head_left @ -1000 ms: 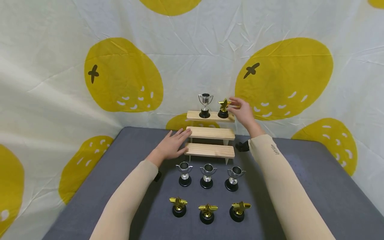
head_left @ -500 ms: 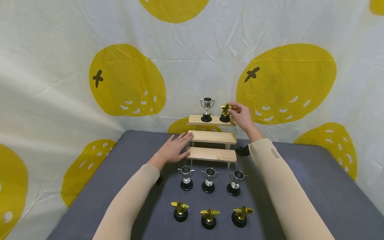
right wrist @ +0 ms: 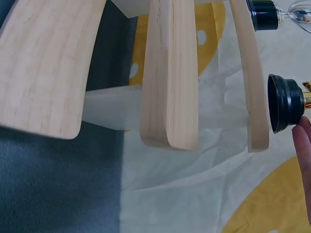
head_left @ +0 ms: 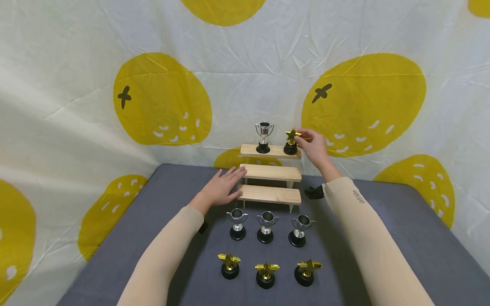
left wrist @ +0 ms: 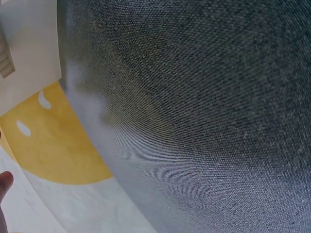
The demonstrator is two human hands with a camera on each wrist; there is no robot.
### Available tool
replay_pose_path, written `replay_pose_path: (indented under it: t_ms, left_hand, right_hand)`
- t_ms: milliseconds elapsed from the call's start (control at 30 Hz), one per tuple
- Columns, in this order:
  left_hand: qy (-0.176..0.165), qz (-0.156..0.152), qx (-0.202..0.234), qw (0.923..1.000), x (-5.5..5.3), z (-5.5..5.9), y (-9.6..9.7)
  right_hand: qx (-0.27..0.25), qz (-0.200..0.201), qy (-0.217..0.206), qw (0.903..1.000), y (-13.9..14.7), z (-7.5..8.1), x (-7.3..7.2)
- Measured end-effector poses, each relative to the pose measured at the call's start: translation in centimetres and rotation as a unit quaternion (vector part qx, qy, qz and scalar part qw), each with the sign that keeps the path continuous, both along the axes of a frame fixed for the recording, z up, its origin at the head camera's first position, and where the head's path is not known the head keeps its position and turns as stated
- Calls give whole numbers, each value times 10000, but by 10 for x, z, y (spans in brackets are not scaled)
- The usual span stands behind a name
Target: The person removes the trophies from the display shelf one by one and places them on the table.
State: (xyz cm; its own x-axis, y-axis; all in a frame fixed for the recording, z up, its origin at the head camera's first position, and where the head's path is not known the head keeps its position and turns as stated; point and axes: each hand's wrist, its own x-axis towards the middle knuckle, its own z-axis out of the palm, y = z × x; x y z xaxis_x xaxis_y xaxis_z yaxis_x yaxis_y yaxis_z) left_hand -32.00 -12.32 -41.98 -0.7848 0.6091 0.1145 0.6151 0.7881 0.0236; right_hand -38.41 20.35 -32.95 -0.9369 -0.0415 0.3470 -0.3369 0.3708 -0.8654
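Note:
My right hand [head_left: 314, 146] pinches a gold star trophy [head_left: 292, 137] at the right end of the top shelf [head_left: 275, 151]. In the right wrist view its black base [right wrist: 285, 103] is right at the shelf's surface, slightly tilted, with a fingertip beside it. A silver cup trophy [head_left: 264, 131] stands upright to its left on the same shelf. My left hand [head_left: 220, 189] lies with straight fingers at the left ends of the middle shelf [head_left: 272, 171] and bottom shelf [head_left: 272, 194]. Only a fingertip [left wrist: 6, 180] of that hand enters the left wrist view.
Three silver cup trophies, left [head_left: 237, 216], middle [head_left: 266, 221] and right [head_left: 301, 225], stand in a row before the riser. Nearer are three gold star trophies, left [head_left: 229, 263], middle [head_left: 266, 272] and right [head_left: 306, 270]. A patterned curtain [head_left: 245, 97] hangs behind the grey table [head_left: 402, 238].
My right fingers have closed on the gold star trophy, which has shifted a little right along the top shelf, away from the silver cup. The left hand stays at the riser.

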Motion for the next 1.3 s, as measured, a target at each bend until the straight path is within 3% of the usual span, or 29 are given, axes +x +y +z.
replay_pose_path:
  t_ms: [333,533,900,1300]
  left_hand:
    - [-133,82,139,9998,0,1,2]
    - [-303,145,413,9986,1,4,5]
    - [-94,132,370,9992,0,1,3]
    - [-68,206,364,9991,-1,0,3]
  right_hand:
    - [138,195,227,9995,10,4,18]
    - [130,355,361,9986,17,2,37]
    - [164,717,576,9956,35,4,77]
    - [350,793,538,9948,48,-10,106]
